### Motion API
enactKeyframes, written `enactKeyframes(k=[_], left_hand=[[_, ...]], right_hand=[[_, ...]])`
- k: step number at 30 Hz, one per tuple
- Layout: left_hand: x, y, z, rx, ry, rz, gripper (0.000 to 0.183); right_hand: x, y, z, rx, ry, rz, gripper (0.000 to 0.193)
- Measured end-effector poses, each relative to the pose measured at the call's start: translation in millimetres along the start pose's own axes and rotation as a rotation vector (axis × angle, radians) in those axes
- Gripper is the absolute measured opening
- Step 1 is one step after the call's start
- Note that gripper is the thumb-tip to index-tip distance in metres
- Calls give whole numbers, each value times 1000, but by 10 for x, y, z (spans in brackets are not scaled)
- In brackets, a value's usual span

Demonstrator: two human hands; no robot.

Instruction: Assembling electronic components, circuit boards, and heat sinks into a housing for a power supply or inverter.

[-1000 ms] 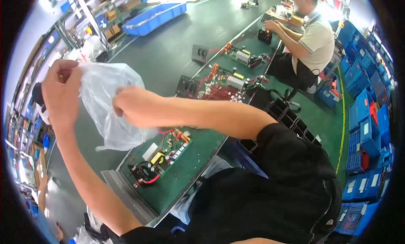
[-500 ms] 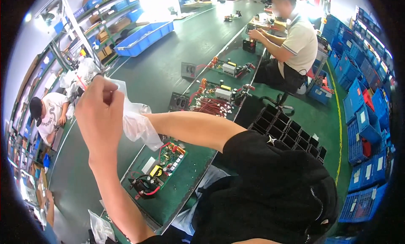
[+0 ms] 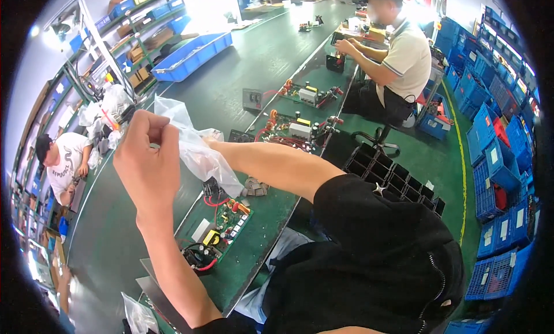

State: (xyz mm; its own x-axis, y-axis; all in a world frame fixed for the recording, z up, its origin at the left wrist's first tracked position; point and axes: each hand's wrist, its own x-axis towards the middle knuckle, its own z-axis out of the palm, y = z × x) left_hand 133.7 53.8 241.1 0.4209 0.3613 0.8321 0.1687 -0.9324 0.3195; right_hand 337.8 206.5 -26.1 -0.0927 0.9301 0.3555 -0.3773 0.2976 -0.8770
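Left of centre, your curled left hand pinches a bag veiling your right hand, whose grip I cannot tell.

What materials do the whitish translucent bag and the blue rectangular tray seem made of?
The whitish bag is probably thin plastic film, slightly glossy: it creases, and shapes show through. The blue tray looks like rigid, smooth plastic: its walls stand firm.

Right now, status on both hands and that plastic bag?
Left hand curled at plastic bag, grip unclear. Right hand veiled by it, hold unclear. Circuit board on bench nearby.
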Motion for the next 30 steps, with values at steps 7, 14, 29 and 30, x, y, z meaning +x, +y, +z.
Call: enactKeyframes(k=[7,14,29,30], left_hand=[[132,-250,-50,60,43,-54,5],[268,-599,-3,80,18,-74,11],[351,-155,134,-1,38,25,12],[310,-51,178,12,37,8,12]], right_hand=[[-190,-320,451,-267,13,-151,31],[-844,-2112,1635,-654,48,-601,28],[-2665,-2964,1507,-1127,13,125,30],[-2760,-2949,1440,-1181,-3,166,30]])
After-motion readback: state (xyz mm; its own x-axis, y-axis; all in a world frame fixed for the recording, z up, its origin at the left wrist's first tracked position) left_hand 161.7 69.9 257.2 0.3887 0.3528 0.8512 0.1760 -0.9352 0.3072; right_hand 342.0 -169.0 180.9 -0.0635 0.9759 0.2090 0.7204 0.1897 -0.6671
